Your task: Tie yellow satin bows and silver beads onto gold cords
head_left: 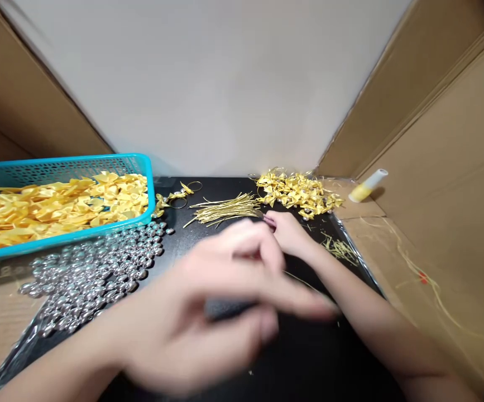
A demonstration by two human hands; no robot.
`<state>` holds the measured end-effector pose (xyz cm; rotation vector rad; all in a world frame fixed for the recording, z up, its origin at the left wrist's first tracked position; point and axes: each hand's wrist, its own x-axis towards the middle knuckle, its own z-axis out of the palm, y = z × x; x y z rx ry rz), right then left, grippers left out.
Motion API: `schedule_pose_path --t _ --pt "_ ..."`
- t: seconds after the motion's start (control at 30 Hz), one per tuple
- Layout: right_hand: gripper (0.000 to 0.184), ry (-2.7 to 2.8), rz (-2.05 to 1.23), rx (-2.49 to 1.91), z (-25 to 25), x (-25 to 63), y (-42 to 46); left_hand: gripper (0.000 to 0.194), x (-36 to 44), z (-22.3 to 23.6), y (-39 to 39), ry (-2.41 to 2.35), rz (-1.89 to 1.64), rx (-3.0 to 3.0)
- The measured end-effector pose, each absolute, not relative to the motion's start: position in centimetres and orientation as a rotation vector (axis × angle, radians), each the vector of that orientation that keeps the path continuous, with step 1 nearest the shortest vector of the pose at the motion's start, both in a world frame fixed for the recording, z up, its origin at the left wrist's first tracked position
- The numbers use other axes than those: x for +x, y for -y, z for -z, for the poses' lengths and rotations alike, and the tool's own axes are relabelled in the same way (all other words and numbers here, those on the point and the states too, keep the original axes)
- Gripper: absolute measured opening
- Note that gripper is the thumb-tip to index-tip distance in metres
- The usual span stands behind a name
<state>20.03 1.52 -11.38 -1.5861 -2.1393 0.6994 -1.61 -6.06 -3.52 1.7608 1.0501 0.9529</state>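
Note:
My left hand (pixel 208 301) fills the foreground, blurred by motion. Its index finger stretches to the right, the thumb stands apart below it, and the other fingers curl. A thin gold wire (pixel 304 281) shows just beyond the index finger; I cannot tell whether it touches the hand. Farther back, my right hand (pixel 287 230) is closed around a small tool with a dark pink handle (pixel 269 221), mostly hidden in the fingers. That hand is at the right end of a bundle of cut gold wires (pixel 225 209), in front of a pile of yellow ribbon bows with silver beads (pixel 296 192).
On the left, a turquoise basket (pixel 152 190) holds many yellow ribbon bows (pixel 66 204). Loose silver beads (pixel 99 273) spread before it. Several finished bows (pixel 177 195) lie behind. Wire scraps (pixel 340 249) and a white-and-yellow tube (pixel 367 186) are right. Cardboard walls (pixel 446 139) flank the black mat (pixel 308 357).

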Motion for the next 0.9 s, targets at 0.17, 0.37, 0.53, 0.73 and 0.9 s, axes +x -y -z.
schedule_pose_path --t 0.17,0.37,0.53,0.73,0.9 --pt "0.019 2.135 -0.548 -1.796 12.0 21.3 -2.7 0.017 0.5 7.5 -0.5 -1.101 -0.296 2.487" --pt "0.022 2.229 -0.453 -1.715 13.5 21.0 -2.8 0.025 2.0 11.6 -0.9 -1.287 -0.204 2.541" --pt "0.017 2.155 -0.385 -1.679 14.9 21.0 -3.2 0.013 3.3 12.5 -0.1 -1.369 -0.21 2.6" --pt "0.018 1.864 -0.352 -1.604 16.1 21.8 -3.6 0.012 2.2 13.0 -1.5 -1.375 -0.335 2.568" --pt "0.021 1.572 -0.332 -1.433 16.8 21.6 -3.9 0.014 2.8 11.7 -3.6 -1.407 -0.525 2.479"
